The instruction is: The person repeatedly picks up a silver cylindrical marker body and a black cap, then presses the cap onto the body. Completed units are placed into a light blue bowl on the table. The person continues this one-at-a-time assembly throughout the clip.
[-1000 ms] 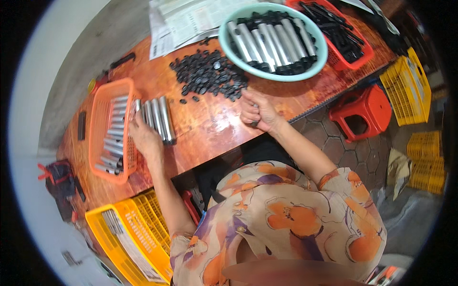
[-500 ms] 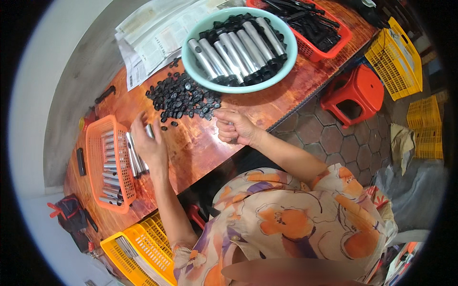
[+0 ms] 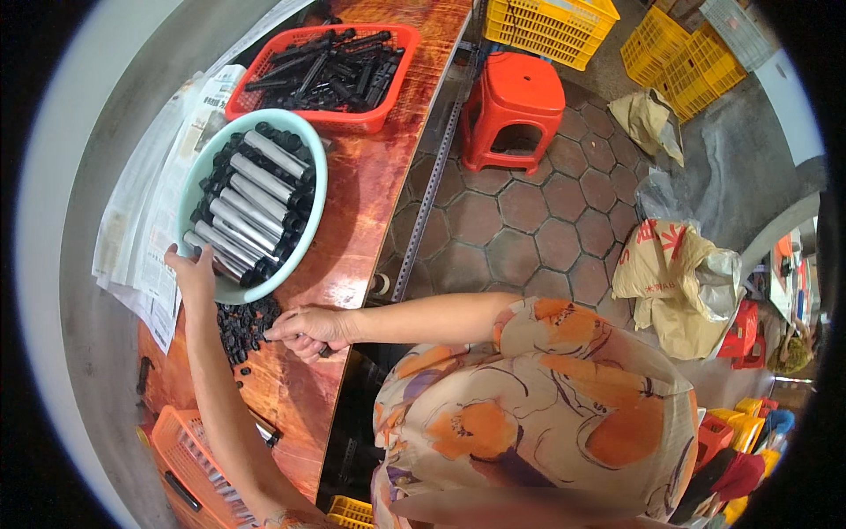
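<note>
A pale turquoise basin (image 3: 315,207) holds several silver metal tubes (image 3: 256,210) with black ends, lying on black parts. My left hand (image 3: 192,269) is at the basin's near left rim, by the tube ends. Its thumb and finger are apart, and I see nothing between them. My right hand (image 3: 308,331) is closed beside a heap of small black caps (image 3: 242,331), fingertips at the heap's edge. A small dark piece shows under its curled fingers. My left forearm partly covers an orange basket (image 3: 167,432) of metal tubes, with another tube (image 3: 266,432) beside it.
Beyond the basin stands a red basket (image 3: 401,84) of long black parts. Newspapers (image 3: 145,264) lie along the wall side of the reddish table (image 3: 352,229). On the tiled floor are a red stool (image 3: 526,84), a yellow crate (image 3: 551,35) and paper sacks (image 3: 661,273).
The view has turned to the right. My left hand has moved from the orange basket and the tubes beside it to the basin's rim. My right hand stays closed by the black caps.
</note>
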`<state>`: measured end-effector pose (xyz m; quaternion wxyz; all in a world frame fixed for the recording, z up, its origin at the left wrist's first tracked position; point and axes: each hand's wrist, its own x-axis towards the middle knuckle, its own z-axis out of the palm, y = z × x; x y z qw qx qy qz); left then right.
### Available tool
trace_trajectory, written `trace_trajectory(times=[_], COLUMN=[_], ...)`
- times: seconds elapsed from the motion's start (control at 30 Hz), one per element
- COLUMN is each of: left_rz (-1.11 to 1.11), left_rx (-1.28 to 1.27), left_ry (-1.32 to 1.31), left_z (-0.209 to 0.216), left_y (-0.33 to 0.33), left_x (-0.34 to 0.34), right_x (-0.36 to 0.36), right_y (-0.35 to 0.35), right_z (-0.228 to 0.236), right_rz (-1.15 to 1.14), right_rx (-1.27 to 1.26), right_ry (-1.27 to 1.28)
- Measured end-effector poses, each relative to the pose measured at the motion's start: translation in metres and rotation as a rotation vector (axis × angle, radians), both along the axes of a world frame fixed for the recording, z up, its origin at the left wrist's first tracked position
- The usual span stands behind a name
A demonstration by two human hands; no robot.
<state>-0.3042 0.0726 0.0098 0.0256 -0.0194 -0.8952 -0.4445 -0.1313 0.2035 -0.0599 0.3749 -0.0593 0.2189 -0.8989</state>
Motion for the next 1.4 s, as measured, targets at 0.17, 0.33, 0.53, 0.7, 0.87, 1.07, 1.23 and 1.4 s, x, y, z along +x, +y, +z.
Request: trace_trajectory(times=[0.17, 0.33, 0.53, 0.7, 0.87, 1.07, 1.23, 1.4], left_rz=[0.096, 0.169, 0.077, 0.22, 0.271, 0.223, 0.186, 0.158], left_rx=[-0.194, 0.452, 0.987, 1.0, 1.091, 0.907, 0.972, 0.896], left_ry=[0.063, 0.034, 0.13, 0.163, 0.314, 0.497, 0.46, 0.521], left_z=[-0.01, 0.021, 0.066, 0.023, -0.013, -0.041, -0.041, -0.045], left_y=[-0.002, 0.013, 0.006, -0.017, -0.027, -0.03, -0.026, -0.027], left_x=[-0.007, 0.021, 0.117, 0.187, 0.221, 0.237, 0.241, 0.24], right_x=[0.001, 0.003, 0.0, 0.003, 0.006, -0.001, -0.022, -0.023], right_y=[-0.005, -0.003, 0.0, -0.001, -0.007, -0.032, -0.06, -0.081], right_z=[-0.001, 0.003, 0.001, 0.003, 0.02, 0.087, 0.125, 0.125], right_rz=[0.049, 0.018, 0.002, 0.005, -0.11, -0.175, -0.107, -0.088], right_rx=[-0.034, 0.04, 0.033, 0.072, 0.259, 0.213, -0.037, -0.021], right_ry=[0.02, -0.006, -0.086, -0.106, -0.003, 0.153, 0.043, -0.173])
